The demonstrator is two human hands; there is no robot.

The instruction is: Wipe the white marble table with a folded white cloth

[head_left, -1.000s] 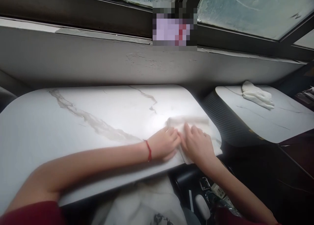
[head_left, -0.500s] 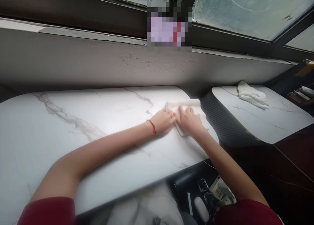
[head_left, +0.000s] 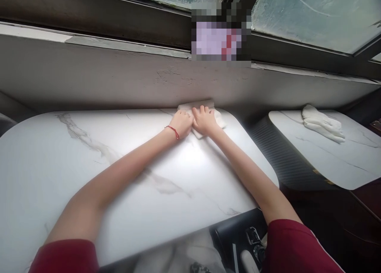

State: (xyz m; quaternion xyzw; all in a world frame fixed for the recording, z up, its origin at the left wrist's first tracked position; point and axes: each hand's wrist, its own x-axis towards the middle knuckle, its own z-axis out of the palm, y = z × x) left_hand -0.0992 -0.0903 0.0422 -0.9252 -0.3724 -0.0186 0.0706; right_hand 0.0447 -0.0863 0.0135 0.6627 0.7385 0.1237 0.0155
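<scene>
A folded white cloth [head_left: 219,119] lies at the far edge of a white marble-patterned tabletop [head_left: 154,146], partly hidden under my hands. My left hand [head_left: 183,122], with a red string bracelet [head_left: 174,131] at its wrist, is closed on the cloth's left side. Beside it, thumbs close together, my right hand [head_left: 204,120] presses on the cloth with its fingers bent and gripping. Part of the cloth reaches past the table's far edge, against the wall.
To the right stands a second marble-patterned table [head_left: 327,153] with another crumpled white cloth [head_left: 323,124] on it. A grey wall [head_left: 125,78] and a window [head_left: 303,18] run along the back. Below the near edge is a black tray [head_left: 229,233] with small items.
Both hands have slid the cloth from the table's right end leftward and away from me, to the far edge. The camera view has shifted slightly left.
</scene>
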